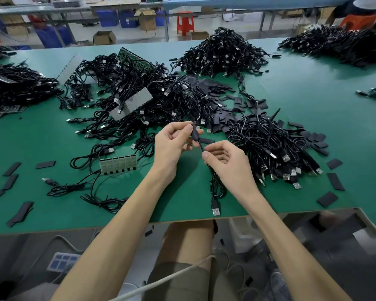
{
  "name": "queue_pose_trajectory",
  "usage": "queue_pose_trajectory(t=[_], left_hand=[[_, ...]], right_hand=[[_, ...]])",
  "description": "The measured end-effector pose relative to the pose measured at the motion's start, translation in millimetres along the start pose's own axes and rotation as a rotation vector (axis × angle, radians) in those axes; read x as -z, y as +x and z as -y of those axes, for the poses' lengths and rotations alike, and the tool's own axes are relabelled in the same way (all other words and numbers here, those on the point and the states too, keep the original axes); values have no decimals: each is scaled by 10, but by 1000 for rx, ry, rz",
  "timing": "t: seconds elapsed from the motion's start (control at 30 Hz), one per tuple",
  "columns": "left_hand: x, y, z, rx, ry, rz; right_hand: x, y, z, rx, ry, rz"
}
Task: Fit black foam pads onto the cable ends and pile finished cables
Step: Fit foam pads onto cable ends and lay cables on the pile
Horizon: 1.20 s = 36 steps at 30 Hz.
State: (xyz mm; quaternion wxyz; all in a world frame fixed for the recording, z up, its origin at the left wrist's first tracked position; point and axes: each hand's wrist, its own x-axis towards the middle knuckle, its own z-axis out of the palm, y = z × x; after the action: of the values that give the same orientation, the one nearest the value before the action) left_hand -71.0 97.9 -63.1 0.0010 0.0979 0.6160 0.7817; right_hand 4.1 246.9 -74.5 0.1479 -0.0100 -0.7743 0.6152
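Foam pad (194,133) on cable (215,206) | left hand (172,144) pinches pad | right hand (224,159) pinches cable | box (104,38) contents unclear

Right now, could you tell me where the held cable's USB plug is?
In the head view, the USB plug is on the table near its front edge, below the right hand.

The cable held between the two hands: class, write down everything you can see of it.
The cable is thin, black and flexible-looking. Its upper end sits inside a thicker black foam pad, pinched by the left hand. The right hand pinches the bare cable just below. From there it runs down, bunches into loose loops, and ends in a USB plug with a black body and silver metal shell, lying on the green table near its front edge.
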Motion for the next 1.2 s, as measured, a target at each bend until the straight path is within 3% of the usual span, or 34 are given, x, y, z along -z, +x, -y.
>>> queue_pose_trajectory(t=[0.3,0.5,0.7,0.97,1.2], left_hand=[[26,31,-38,-30,-23,-164],[25,31,-32,-20,-81,-179],[-27,-14,-20,50,-60,-37],[-99,-101,-31,-13,239,194],[-157,-147,-39,-23,347,414]], right_hand=[[1,-5,13,8,-169,69],[-23,-32,30,79,-299,112],[-32,-20,-10,39,-159,76],[4,7,36,20,46,-127],[25,14,44,21,38,-157]])
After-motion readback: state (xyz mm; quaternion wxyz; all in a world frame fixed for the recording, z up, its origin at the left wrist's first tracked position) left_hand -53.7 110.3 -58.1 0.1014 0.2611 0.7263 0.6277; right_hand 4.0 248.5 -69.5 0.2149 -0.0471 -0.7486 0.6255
